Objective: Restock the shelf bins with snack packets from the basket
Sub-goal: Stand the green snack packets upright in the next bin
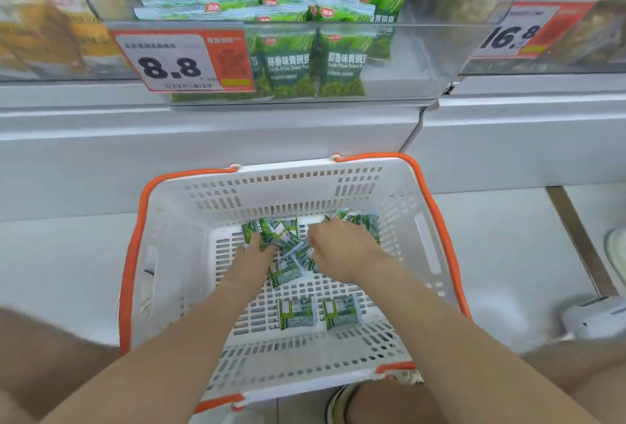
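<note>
Basket: one white slotted basket (399,186) with two orange handles (437,220), standing on the pale floor (67,254) just in front of the shelf base (203,139).
Heap: small green snack packets (288,237) overlap on the far part of the basket's bottom; their number cannot be told.
Single packets: three. One packet (284,271) lies between the two wrists, just beside the heap. Another pair, the left packet (298,313) and the right packet (342,312), lie side by side nearer the person, well apart from the heap and not touching each other.
Left hand: the left hand (252,251) reaches onto the left side of the heap. Its fingertips are hidden among the packets, so whether they pinch anything cannot be told.
Right hand: the right hand (338,247) is knuckles up, its fingers curled down over the right side of the heap and grasping packets that poke out beyond the knuckles.
Shelf bins: three clear bins. The middle bin (423,61) holds rows of stacked green packets, with two standing upright against its front wall, labels outward. The left bin (50,34) holds yellow-orange packs, blurred. The right bin (559,34) holds pale snacks, blurred.
Price tags: two, orange and white. The 8.8 tag (183,61) hangs on the middle bin's front at the left, and the 16.8 tag (528,30) on the right bin.
Shoe: one shoe (338,403) at the bottom edge, by the basket's near rim.
</note>
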Tool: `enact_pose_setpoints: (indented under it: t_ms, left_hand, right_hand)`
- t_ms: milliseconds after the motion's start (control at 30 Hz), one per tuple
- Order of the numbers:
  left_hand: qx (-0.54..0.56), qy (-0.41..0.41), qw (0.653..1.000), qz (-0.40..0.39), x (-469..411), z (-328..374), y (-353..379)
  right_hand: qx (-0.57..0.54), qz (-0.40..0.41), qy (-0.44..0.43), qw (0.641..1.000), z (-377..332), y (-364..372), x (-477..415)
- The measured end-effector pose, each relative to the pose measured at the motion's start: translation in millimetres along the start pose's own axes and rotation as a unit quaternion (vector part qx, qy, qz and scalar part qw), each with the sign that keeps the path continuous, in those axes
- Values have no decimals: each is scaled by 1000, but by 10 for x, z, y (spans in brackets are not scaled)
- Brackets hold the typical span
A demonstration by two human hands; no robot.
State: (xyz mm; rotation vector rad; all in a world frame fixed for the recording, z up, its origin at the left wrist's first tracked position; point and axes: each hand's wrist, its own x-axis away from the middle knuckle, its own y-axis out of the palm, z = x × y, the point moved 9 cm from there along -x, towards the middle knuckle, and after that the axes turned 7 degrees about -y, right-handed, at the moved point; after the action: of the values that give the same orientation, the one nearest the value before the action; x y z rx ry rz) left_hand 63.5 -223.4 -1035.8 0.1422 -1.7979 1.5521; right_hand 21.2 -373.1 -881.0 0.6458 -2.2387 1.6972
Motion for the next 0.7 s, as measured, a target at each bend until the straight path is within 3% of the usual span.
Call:
enact_pose_setpoints:
  t_ms: [200,333,433,567,633,700]
  left_hand:
    - [213,3,977,5,146,-120,-269]
    - [428,33,899,-81,408,47,-853]
    - [437,107,888,-89,654,239,-1531]
    - [426,194,883,-42,999,462,-2193]
    - [416,213,884,20,1127,497,-2387]
    - [430,203,877,72,1220,479,-2527]
  right_hand:
    - [-71,16,8,997,74,53,-26]
    - [-257,109,45,959,111,-121,30]
    - [-419,92,107,897,170,-148,114]
    - [-703,18,90,705,-18,-187,287]
    - [-744,48,43,666,-50,-362,368]
    - [-752,73,2,656,-46,-524,459]
